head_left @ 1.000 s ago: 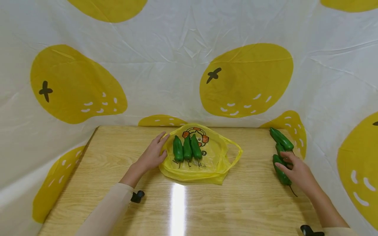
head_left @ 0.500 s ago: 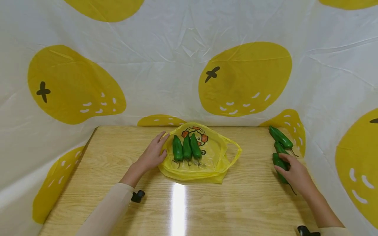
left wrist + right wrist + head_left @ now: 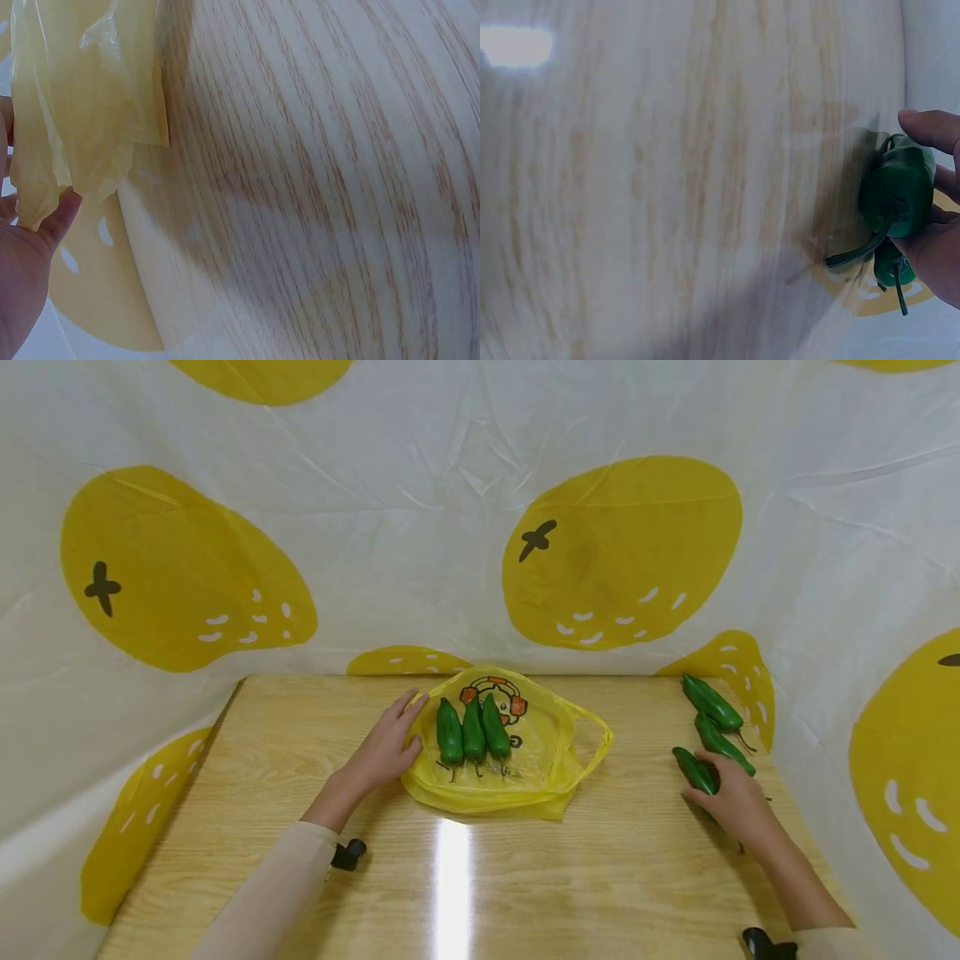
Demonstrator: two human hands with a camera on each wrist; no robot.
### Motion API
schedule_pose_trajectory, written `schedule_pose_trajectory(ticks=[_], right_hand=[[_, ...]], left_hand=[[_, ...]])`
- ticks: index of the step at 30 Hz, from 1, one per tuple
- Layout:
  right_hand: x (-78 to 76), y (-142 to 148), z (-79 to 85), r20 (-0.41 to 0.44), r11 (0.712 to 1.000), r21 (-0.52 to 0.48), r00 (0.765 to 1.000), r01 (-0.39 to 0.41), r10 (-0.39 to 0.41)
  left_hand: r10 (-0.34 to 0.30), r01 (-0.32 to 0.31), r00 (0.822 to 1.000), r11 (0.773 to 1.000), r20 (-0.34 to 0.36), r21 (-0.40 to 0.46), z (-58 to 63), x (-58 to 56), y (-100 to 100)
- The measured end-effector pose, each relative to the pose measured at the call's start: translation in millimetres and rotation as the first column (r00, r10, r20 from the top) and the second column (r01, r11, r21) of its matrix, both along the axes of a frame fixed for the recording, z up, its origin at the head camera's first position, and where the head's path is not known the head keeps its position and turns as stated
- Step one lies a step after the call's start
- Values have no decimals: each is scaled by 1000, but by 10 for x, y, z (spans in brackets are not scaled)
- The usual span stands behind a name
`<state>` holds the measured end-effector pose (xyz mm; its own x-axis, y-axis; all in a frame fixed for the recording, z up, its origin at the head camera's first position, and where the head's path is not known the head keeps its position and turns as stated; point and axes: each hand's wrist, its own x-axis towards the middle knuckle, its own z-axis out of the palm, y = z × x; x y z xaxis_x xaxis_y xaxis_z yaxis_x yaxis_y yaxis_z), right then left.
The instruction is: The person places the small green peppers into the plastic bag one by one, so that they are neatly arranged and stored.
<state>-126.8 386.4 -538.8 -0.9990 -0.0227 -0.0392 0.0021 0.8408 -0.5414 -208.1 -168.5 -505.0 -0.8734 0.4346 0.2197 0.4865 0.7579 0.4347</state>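
A yellow plastic bag (image 3: 540, 777) with a printed cartoon lies spread on the table, three green peppers (image 3: 474, 731) side by side on it. My left hand (image 3: 381, 747) rests at the bag's left edge, fingers extended, thumb touching the plastic in the left wrist view. At the right, my right hand (image 3: 731, 797) grips a green pepper (image 3: 693, 770) between thumb and fingers; the palm covers part of it. In the right wrist view this pepper (image 3: 892, 191) shows its curved stem. Beyond the right hand lie two more green peppers, one nearer (image 3: 722, 743) and one farther (image 3: 708, 702).
The wooden table (image 3: 585, 877) ends at a white curtain (image 3: 405, 560) with yellow fruit prints, along the back and both sides. A strip of light reflects off the table's front part. Black wrist cameras sit near each forearm.
My right hand has closed on the nearest pepper and shifted it slightly left, apart from the other two. The left hand and bag have kept their places.
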Motion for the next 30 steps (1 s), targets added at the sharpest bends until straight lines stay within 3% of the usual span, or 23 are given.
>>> schedule_pose_trajectory(ticks=[13,30], right_hand=[[-14,-8,-33,5,998,47,1000,-29,29],[-48,-56,-6,-56,999,11,998,34,-33]], left_hand=[[-2,2,1000,1000,-14,-5,26,13,18],[-12,12,1000,1000,-23,-6,4,-3,11]])
